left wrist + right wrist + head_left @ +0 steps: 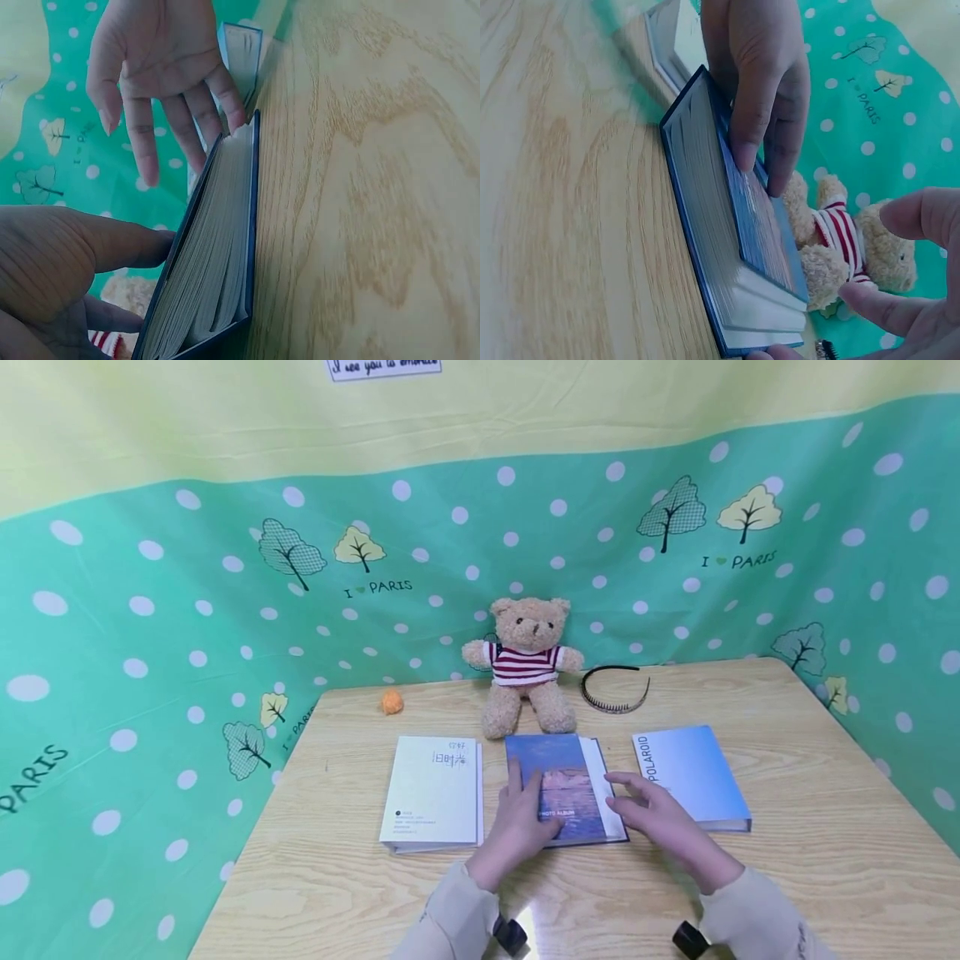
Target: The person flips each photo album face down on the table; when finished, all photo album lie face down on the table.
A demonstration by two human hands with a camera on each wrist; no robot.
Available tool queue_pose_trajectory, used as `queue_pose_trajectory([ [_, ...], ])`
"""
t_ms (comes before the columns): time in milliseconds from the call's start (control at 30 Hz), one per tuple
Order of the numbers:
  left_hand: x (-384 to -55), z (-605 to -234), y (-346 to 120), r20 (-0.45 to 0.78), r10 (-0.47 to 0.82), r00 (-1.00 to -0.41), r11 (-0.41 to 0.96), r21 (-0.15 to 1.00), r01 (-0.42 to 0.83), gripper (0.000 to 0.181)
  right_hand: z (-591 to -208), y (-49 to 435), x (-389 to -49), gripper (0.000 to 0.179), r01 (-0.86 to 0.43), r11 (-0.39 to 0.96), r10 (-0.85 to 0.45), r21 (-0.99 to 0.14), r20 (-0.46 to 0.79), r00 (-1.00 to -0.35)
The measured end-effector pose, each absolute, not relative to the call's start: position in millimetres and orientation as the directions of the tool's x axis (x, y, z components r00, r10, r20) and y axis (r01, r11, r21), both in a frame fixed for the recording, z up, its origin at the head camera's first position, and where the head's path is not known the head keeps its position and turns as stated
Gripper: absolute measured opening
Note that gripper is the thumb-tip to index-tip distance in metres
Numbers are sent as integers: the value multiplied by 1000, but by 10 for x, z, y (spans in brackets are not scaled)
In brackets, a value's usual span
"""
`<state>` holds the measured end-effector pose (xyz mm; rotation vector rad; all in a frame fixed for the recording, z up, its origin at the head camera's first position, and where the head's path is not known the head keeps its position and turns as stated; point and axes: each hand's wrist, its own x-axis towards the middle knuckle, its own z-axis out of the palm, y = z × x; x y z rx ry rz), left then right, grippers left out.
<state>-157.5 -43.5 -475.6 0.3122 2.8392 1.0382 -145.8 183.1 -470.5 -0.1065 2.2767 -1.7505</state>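
A blue photo album [566,781] with a sea-and-sky cover lies in the middle of the table. My left hand [521,822] rests on its cover, fingers spread and fairly straight. A strip of white pages [597,781] shows along the album's right side, past the cover's edge. Beside that edge is my right hand [663,822], thumb and forefinger apart with nothing between them. In the right wrist view, a fingertip of my right hand [922,285] is at the album's lower corner; whether it touches is hard to tell. The album's page edges [214,247] face the left wrist camera.
Left of the album lies a white album [431,789], and right of it a light-blue Polaroid album [693,777]. A teddy bear [527,664] in a striped shirt sits behind. A black headband [615,704] and a small orange object [392,702] lie near the dotted cloth [450,560].
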Motion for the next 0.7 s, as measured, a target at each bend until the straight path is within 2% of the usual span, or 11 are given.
queue_pose_trajectory([
  [267, -1536, -4761, -404, 14, 236, -972, 738, 648, 189, 79, -4693, 1814, -1460, 57, 178, 185, -190, -966, -213, -958],
  [700, -1515, -4772, -399, 20, 243, -970, 740, 643, 199, 83, -4703, 1788, -1472, 58, 234, 141, -155, -962, -255, -955],
])
